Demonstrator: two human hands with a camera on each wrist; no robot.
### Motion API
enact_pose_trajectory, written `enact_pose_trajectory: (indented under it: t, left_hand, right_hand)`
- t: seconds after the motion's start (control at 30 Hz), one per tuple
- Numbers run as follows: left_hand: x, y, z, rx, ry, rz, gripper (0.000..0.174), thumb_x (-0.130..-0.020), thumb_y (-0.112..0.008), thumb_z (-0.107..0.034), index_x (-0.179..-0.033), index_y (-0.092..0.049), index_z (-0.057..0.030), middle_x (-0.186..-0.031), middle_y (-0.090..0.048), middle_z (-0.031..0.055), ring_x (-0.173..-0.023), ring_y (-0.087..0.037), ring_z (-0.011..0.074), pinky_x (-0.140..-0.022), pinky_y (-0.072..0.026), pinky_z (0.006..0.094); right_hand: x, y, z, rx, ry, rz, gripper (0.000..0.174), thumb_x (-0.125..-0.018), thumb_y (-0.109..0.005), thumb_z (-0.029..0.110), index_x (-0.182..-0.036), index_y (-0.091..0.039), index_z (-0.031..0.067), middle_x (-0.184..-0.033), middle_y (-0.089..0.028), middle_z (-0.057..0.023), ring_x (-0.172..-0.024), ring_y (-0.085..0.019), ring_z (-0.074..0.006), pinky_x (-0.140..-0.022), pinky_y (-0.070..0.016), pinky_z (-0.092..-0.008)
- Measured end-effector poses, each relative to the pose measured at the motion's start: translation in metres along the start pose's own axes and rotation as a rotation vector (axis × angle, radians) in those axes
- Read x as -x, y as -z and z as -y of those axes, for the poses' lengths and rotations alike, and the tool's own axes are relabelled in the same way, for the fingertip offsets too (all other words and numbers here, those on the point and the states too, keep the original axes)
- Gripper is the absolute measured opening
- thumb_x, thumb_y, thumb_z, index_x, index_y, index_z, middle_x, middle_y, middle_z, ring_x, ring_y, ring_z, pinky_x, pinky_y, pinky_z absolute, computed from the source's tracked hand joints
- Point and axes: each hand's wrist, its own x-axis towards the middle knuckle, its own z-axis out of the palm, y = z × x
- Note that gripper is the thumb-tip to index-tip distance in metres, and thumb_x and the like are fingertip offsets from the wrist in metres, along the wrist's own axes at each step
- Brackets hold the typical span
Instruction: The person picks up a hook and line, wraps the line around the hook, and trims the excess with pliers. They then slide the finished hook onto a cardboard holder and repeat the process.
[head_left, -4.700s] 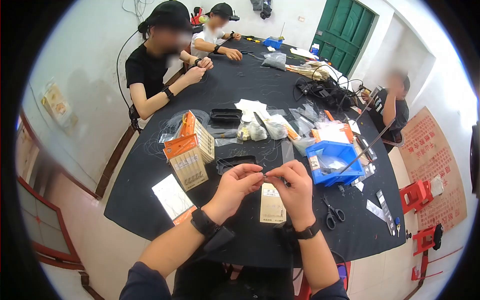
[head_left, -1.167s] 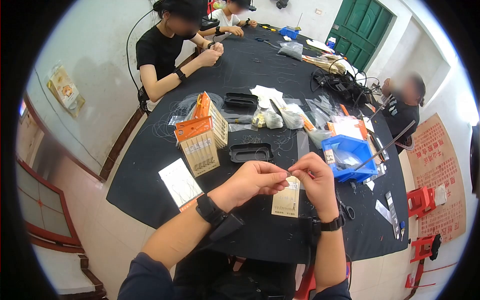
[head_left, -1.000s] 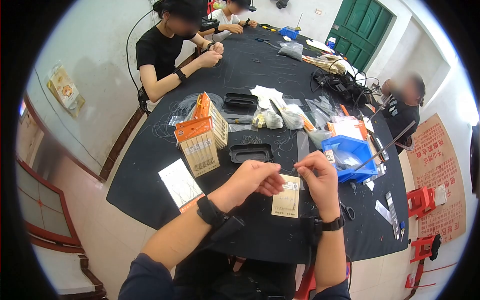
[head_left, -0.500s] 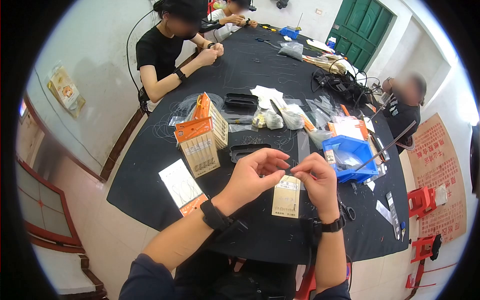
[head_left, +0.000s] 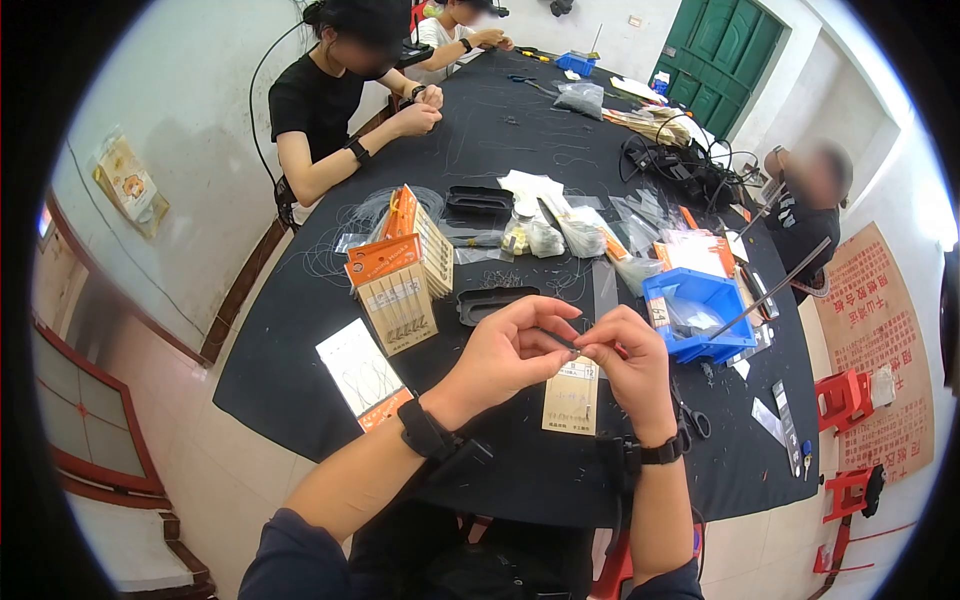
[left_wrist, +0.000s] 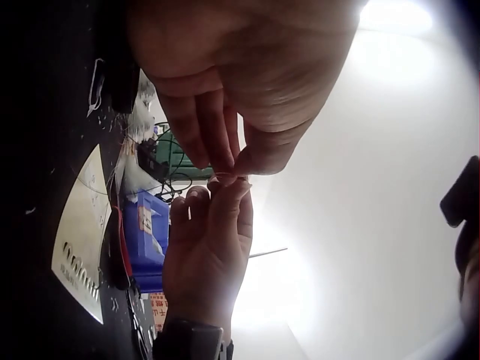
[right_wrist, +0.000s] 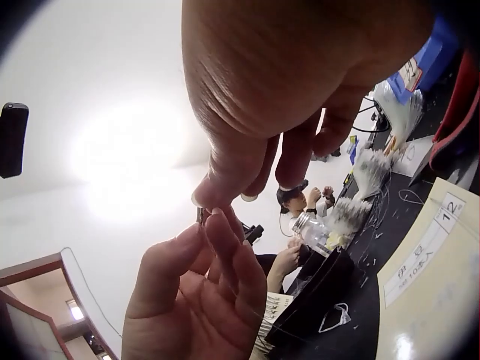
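Observation:
My left hand (head_left: 500, 350) and right hand (head_left: 635, 360) meet fingertip to fingertip above the table. The right thumb and fingers pinch a tiny dark fish hook (right_wrist: 201, 215), mostly hidden by fingertips. Thumb and fingers of the left hand close on thin fishing line (left_wrist: 225, 174) at the same spot. Beneath the hands lies a beige hook card (head_left: 570, 405), labelled 12, with a row of small hooks along its lower part. Left of the hands, a black tray (head_left: 490, 305) is partly covered by the left hand.
Standing hook cards (head_left: 398, 310) and a white card with lines (head_left: 358, 370) are at left. To the right are a blue bin (head_left: 700, 320) with a rod across it and scissors (head_left: 693, 415). Plastic bags (head_left: 580, 235) lie farther back. Other people sit around the table (head_left: 480, 480).
The hands parted about a second ago, with the right still pinching. The left hand then rose with fingers spread and has now come back to the right fingertips. The beige card stays put.

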Motion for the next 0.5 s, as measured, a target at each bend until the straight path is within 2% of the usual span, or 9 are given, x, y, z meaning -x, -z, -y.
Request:
enact_pose_trajectory:
  t: [0.5]
  left_hand:
    - [-0.0007,0.0032,0.0065,0.009,-0.024,-0.007,0.041,-0.088,-0.069,0.001,-0.127,-0.056,-0.0005,-0.115,-0.057,0.0069,-0.097,-0.065,0.0106,-0.081,-0.053,0.0219]
  right_hand:
    - [-0.0001,0.0005,0.0003,0.019,-0.012,0.007,0.009,-0.077,-0.075,-0.003,-0.086,-0.073,0.0011,-0.084,-0.064,-0.0058,-0.076,-0.06,-0.0156,-0.067,-0.0465,-0.0271]
